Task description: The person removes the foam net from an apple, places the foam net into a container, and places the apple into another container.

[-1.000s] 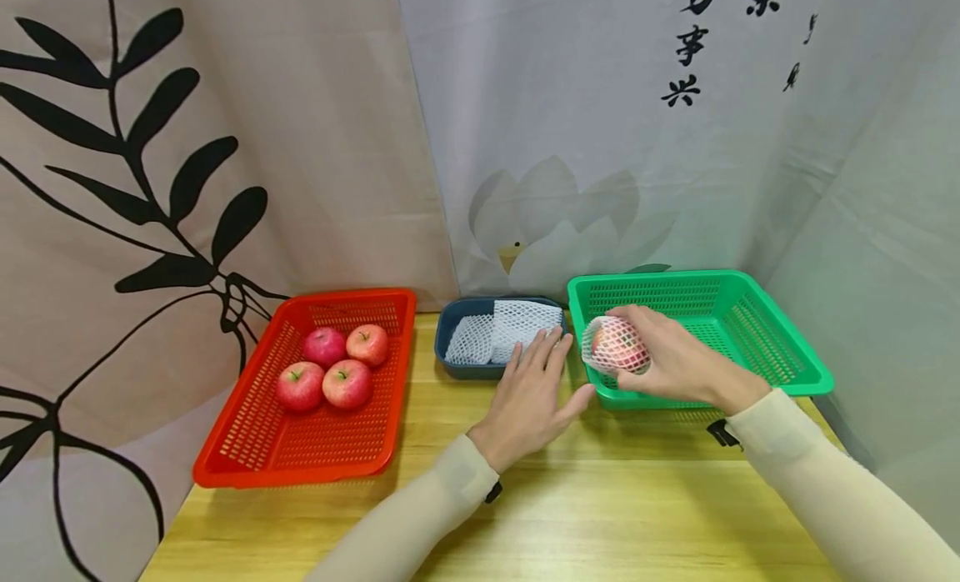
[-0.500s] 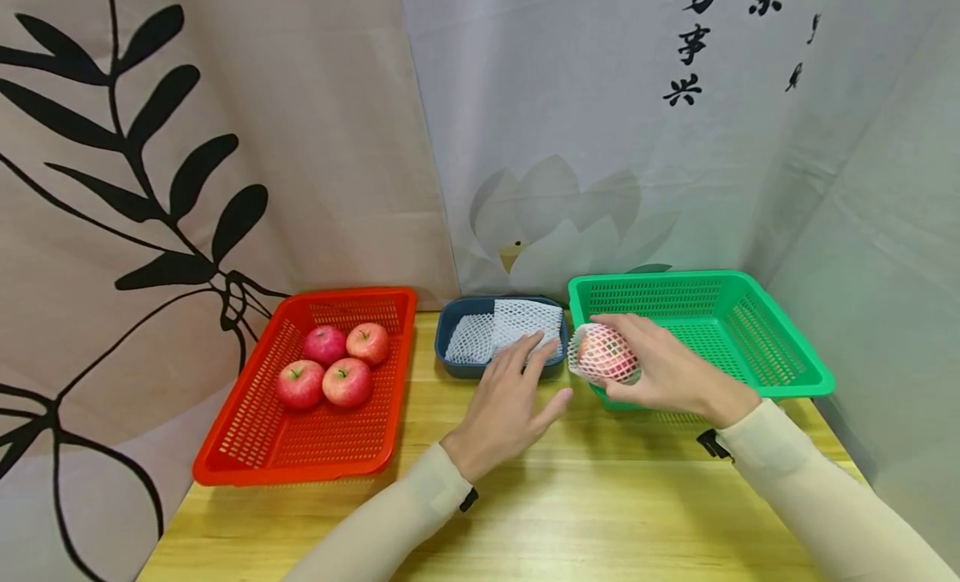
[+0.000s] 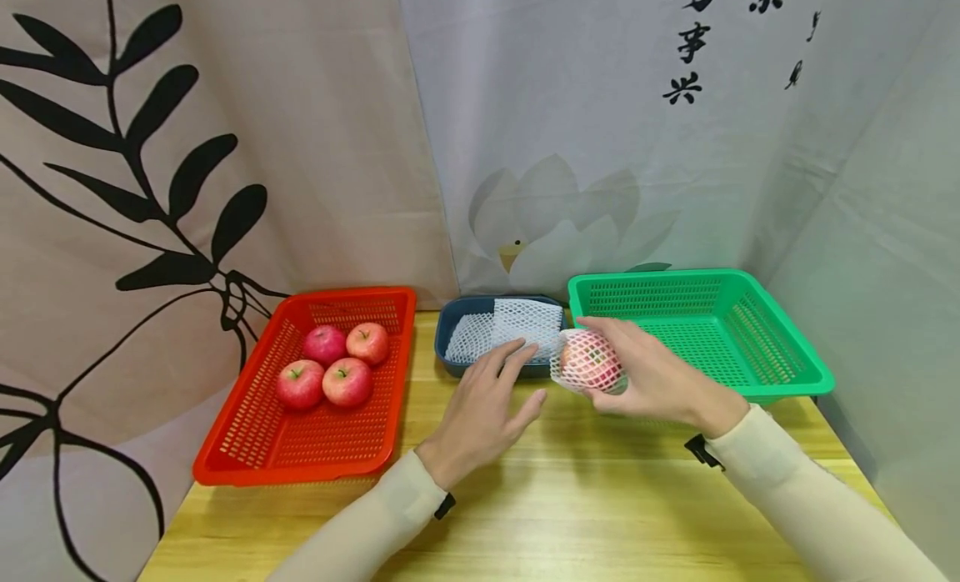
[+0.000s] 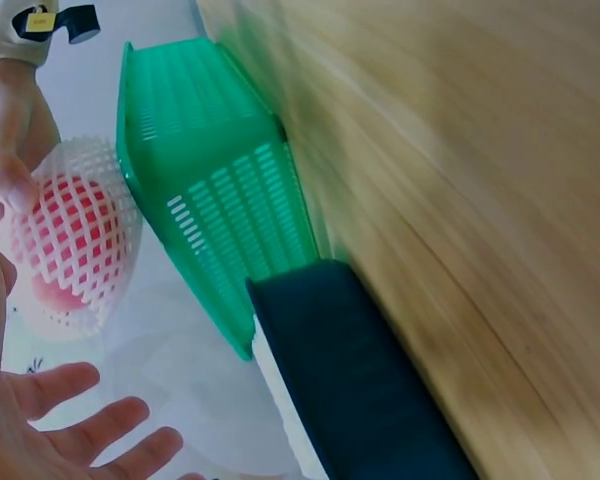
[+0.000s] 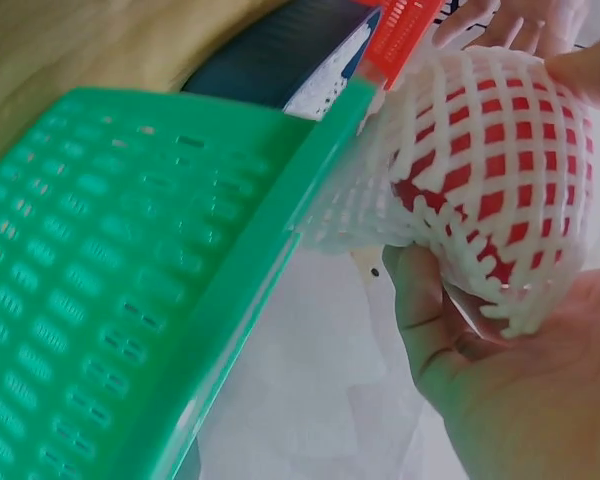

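Note:
My right hand grips an apple wrapped in a white foam net, held at the near left corner of the green basket. In the right wrist view the net covers the red apple, with thumb and fingers around it. My left hand is spread, fingers apart, in front of the dark blue box, and holds nothing. White foam nets lie in that box. From the left wrist, the left fingers show below the wrapped apple, apart from it.
At the left stands a red basket with several bare apples in it. All the containers rest on a wooden table, backed by a printed curtain. The blue box sits between the two baskets.
My right hand has carried the wrapped apple leftward and slightly nearer, from over the green basket to its left corner. My left hand has drawn back left and toward me from the blue box.

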The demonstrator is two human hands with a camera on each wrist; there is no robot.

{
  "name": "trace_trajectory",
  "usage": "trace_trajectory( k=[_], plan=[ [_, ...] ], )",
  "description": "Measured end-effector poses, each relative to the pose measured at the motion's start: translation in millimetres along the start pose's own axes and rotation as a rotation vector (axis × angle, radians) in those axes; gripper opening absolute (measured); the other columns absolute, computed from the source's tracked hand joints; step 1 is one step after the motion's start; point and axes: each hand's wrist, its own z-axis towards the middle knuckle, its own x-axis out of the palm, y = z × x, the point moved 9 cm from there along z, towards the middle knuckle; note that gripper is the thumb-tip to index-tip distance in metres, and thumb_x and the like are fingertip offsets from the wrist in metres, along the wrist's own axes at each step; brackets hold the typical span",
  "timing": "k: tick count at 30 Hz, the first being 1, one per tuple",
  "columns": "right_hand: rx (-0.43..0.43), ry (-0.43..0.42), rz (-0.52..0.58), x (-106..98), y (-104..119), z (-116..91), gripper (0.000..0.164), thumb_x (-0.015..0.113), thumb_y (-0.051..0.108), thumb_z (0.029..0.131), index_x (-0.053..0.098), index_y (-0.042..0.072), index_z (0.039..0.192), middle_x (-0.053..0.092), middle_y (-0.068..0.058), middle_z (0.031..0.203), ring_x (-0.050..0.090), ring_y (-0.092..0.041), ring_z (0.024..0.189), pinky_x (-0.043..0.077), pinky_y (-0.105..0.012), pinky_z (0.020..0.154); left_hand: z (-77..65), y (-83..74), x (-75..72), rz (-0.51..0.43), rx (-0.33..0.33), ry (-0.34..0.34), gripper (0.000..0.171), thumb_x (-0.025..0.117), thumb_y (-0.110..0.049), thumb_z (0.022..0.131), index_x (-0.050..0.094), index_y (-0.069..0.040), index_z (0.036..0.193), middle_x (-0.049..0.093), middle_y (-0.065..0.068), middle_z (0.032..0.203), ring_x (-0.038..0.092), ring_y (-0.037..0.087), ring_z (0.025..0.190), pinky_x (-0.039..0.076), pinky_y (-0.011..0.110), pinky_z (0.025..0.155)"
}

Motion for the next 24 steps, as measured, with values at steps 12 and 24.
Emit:
trace_trajectory(
  k=[12, 24],
  plan=[
    [-0.019, 0.04, 0.044, 20.4, 15.9, 3.5, 0.093, 0.091, 0.034, 0.09, 0.049, 0.008, 0.169, 0.07, -0.004, 0.152, 0.068, -0.024, 0.134, 0.063, -0.052, 0.107, -14.9, 7.2, -15.2, 0.017, 0.007, -0.01, 0.064, 0.067, -0.047, 0.118, 0.057, -0.013, 0.17, 0.06, 0.015, 0.172, 0.063, 0.036, 0.155, 0.058, 0.063, 0.123],
    [-0.106, 0.047, 0.053, 32.9, 37.7, 7.6, 0.091, 0.093, 0.032, 0.088, 0.053, 0.006, 0.165, 0.071, -0.004, 0.149, 0.068, -0.02, 0.13, 0.065, -0.048, 0.107, -30.1, 10.8, -25.7, 0.053, 0.017, -0.021, 0.063, 0.07, -0.046, 0.116, 0.059, -0.013, 0.169, 0.064, 0.015, 0.167, 0.066, 0.037, 0.15, 0.061, 0.059, 0.121]
  ],
)
